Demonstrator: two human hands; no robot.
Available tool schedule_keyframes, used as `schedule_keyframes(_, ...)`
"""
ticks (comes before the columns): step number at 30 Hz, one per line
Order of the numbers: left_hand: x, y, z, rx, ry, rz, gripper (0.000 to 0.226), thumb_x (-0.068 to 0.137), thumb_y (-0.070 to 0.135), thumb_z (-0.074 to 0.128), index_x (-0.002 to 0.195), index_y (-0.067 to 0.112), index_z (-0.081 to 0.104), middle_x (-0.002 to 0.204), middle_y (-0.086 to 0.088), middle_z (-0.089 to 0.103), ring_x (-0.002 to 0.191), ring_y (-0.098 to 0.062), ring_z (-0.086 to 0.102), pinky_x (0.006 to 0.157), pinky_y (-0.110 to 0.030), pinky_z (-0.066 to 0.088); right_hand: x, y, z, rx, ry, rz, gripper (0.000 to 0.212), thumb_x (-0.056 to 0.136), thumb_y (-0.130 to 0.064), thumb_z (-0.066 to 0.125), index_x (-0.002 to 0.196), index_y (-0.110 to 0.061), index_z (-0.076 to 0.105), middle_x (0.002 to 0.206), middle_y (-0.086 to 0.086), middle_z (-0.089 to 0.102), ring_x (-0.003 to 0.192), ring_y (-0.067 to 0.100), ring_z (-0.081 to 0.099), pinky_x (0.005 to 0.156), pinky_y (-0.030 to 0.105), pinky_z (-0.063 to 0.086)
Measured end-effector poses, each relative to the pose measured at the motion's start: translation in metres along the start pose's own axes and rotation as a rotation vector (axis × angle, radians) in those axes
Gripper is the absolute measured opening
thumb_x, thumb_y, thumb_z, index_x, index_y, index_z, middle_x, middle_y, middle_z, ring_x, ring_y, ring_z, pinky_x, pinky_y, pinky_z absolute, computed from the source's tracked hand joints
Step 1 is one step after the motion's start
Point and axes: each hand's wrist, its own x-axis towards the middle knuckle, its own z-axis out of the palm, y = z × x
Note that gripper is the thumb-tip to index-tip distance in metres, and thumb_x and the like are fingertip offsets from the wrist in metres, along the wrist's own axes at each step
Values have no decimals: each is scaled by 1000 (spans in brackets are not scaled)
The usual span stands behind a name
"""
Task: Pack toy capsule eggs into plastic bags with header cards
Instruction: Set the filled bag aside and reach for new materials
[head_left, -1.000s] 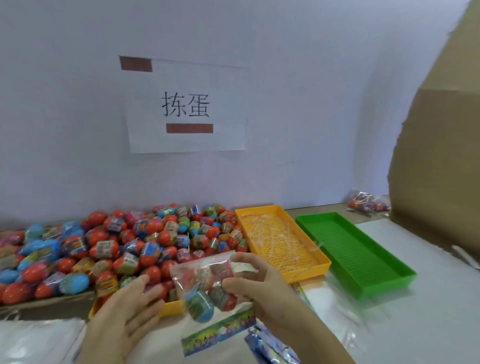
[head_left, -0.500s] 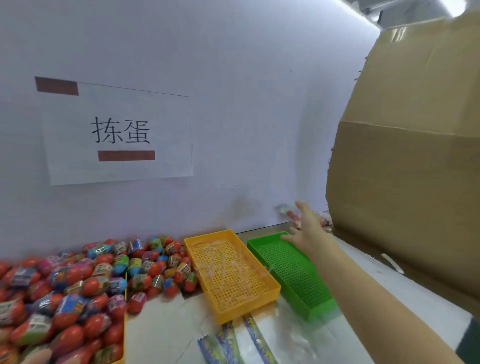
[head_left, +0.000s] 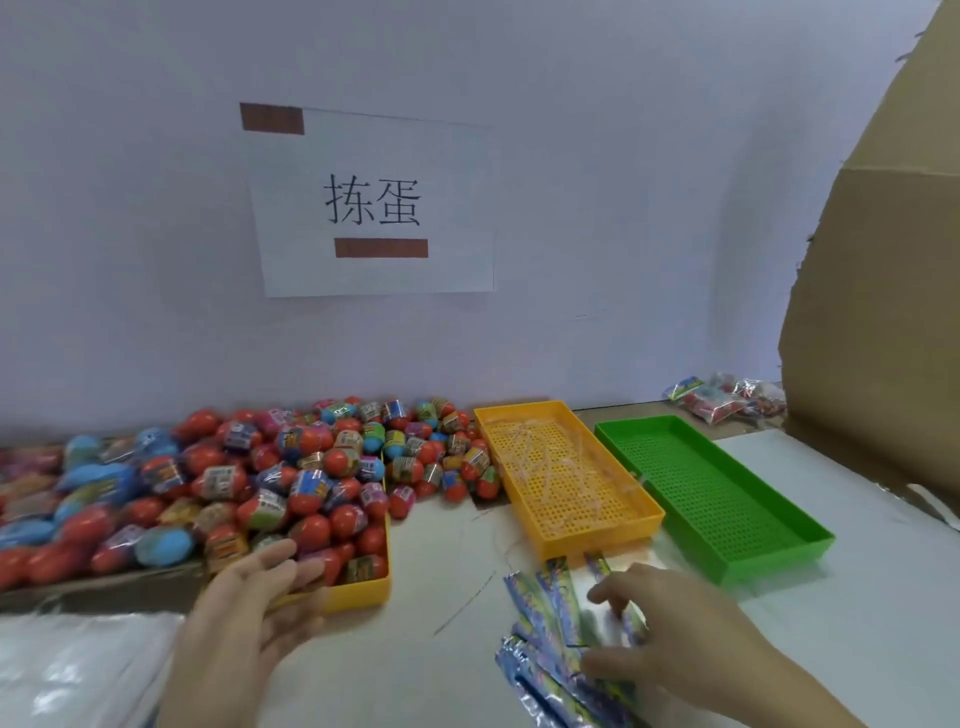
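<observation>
capsule eggs (head_left: 291, 483) heap at nine o'clock, the left hand (head_left: 249, 618) hovers at seven with fingers (head_left: 278, 564) loosely straight and empty, and at five the right hand (head_left: 675, 639) lays spread fingers on the header cards (head_left: 545, 608) on the worktop (head_left: 857, 649).

One wide-angle view from the person's head, facing forward and slightly down across the table (head_left: 841, 623) toward the far wall (head_left: 623, 208); the paper sign (head_left: 374, 202) on that wall sits a little left of centre, above mid-frame; the left hand (head_left: 249, 608) and right hand (head_left: 670, 634) enter at the near bottom edge, close to the lens; the egg pile (head_left: 234, 483) fills the left, a cardboard sheet (head_left: 883, 312) bounds the right.
</observation>
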Motion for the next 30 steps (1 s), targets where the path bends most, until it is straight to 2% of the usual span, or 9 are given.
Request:
schedule_keyframes(3,-2,-1,-1,-1,35,55,18,98,4,49,89,16,59,84,-10,68,76,-30,63,63,-38,48,-1,-6,13,24,72,-7,58,59,-85,53,102,-45,55,104,-20,49,88,-6,49,72,17,41)
schedule_keyframes(7,2,-3,-6,14,63,41,15,95,6,55,90,18,62,81,-7,73,76,-28,69,60,-35,51,3,-2,24,94,179,-92,29,78,-74,52,100,-56,56,107,-31,51,93,-15,47,76,9,38)
schedule_keyframes(11,6,-4,-14,7,87,35,9,93,10,59,96,17,64,73,-1,76,71,-24,72,56,-31,54,8,7,15,121,98,-193,23,92,-53,51,114,-48,54,113,-26,54,100,-9,49,86,4,34)
schedule_keyframes(14,5,-2,-15,-7,93,30,9,94,10,59,97,16,64,73,-1,75,70,-22,72,55,-29,54,22,3,1,-2,64,-275,20,80,-36,75,91,-47,63,86,-37,56,80,-20,48,74,0,36)
schedule_keyframes(16,3,-1,-14,-6,84,32,10,94,9,58,97,16,64,72,0,75,69,-20,71,56,-28,54,24,0,-4,3,27,-193,19,85,-31,70,89,-49,65,71,-38,58,74,-20,52,70,3,37)
schedule_keyframes(18,0,0,-13,-5,77,38,10,94,9,58,97,16,64,72,1,75,69,-19,72,56,-27,55,25,6,-5,119,55,-100,22,82,-25,74,78,-47,69,69,-25,65,73,-12,58,61,10,43)
schedule_keyframes(23,-5,2,-11,9,69,51,11,92,7,61,96,17,64,86,-7,74,81,-26,71,63,-31,55,28,3,-6,249,161,-4,25,61,-31,89,60,-30,65,64,-27,64,61,-4,57,53,28,44)
schedule_keyframes(28,-10,7,-7,20,41,54,15,91,2,61,94,17,62,91,-10,71,81,-25,69,64,-32,53,29,-4,-8,490,119,20,39,50,-26,94,53,-16,57,51,-9,62,41,0,47,44,13,36)
schedule_keyframes(30,-12,7,-6,23,20,55,16,91,2,61,94,17,61,92,-10,70,80,-24,68,63,-32,55,29,-4,-11,631,12,69,42,46,-33,93,53,-16,55,46,-5,56,40,8,44,42,17,37)
